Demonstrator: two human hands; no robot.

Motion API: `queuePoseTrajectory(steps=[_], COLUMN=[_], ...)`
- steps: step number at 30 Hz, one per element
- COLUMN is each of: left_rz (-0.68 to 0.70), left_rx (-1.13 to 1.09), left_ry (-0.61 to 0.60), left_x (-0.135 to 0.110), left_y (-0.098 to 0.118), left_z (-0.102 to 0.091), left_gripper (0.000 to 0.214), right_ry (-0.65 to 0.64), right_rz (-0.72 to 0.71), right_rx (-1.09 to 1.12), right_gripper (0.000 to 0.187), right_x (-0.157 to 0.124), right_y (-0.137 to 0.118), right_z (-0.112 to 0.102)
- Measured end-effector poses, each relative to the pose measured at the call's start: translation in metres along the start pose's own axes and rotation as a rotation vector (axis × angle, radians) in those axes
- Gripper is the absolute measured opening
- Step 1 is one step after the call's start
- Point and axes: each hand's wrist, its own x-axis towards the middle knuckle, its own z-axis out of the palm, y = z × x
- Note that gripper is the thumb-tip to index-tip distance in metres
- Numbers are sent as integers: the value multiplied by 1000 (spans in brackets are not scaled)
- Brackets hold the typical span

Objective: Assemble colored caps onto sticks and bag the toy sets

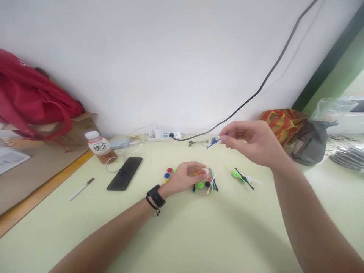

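Observation:
My right hand [247, 142] is raised above the back of the table, thumb and fingertips pinched on a small blue plastic arrow [214, 141]. Low over a pile of coloured plastic arrows [212, 186] and small round discs, my left hand [186, 176] has its fingers curled. Something whitish shows between its thumb and fingertips, too small to name. Green [200, 185], blue [167, 176] and red discs [170, 170] lie around this hand, which partly hides the pile. To the right, a separate little group holds a black arrow [244, 179], a green disc [235, 174] and a white arrow.
On the left are a black phone [125, 173], a pen-like stick [81, 189], a labelled bottle [101, 147] and a red bag [36, 94] on a cardboard box. A power strip [165, 136] and glasses [196, 143] lie by the wall. Bags [309, 140] stand at right.

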Motion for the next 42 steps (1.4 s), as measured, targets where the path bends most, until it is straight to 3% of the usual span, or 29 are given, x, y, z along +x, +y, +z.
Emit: queuePoseTrajectory(steps=[7, 13, 17, 21, 23, 25, 28, 30, 35, 42], left_rz=[-6, 0, -18, -77, -87, -88, -87, -77, -130, -114], left_rx=[141, 163, 122, -113, -244, -297, -303, -348, -378, -330], left_ry=[78, 99, 84, 126, 144, 118, 79, 106, 84, 61], left_x=[1, 2, 2, 2, 1, -1, -2, -3, -2, -3], left_y=[-1, 1, 1, 5, 7, 8, 7, 6, 6, 5], left_z=[-3, -3, -5, -6, -4, -1, 3, 5, 6, 6], left_gripper=[34, 36, 39, 47, 54, 60, 63, 63, 53, 52], right_ry=[-158, -195, -109, -55, -200, -453, -766, -897, -959, -858], right_rz=[-11, 5, 11, 123, 231, 358, 616, 722, 718, 662], right_rx=[-275, -365, -342, -379, -429, -490, -541, -485, -393, -328], right_gripper=[10, 9, 15, 25, 27, 29, 36, 32, 15, 9], right_x=[-2, -2, 1, 4, 4, 0, -9, -14, -16, -9], right_y=[-1, 1, 5, 39, 69, 102, 139, 152, 158, 147], right_z=[18, 28, 19, -1, -9, -12, -5, 3, 11, -2])
